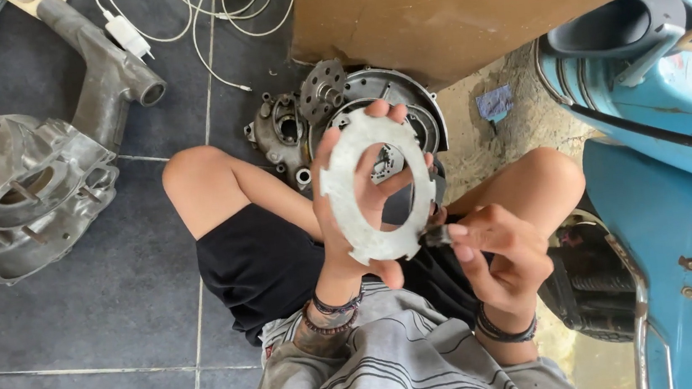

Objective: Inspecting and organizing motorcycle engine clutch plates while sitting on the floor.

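Note:
My left hand (360, 206) holds up a flat whitish ring-shaped plate (345, 188) with small tabs around its rim, fingers spread behind it and through its hole. My right hand (495, 252) pinches a small dark object (436, 236) against the ring's lower right edge. Both hands are raised above my lap as I sit on the floor in black shorts with knees apart. Behind the ring, between my knees, lies a grey engine casing (285, 133) with a round clutch housing (414, 107).
A second bare metal engine casing (21, 196) with a long arm lies on the dark tiles at left. White cables and a charger (127, 34) lie at the top. A light blue scooter (675, 188) stands close at right. A brown board (463, 5) leans behind.

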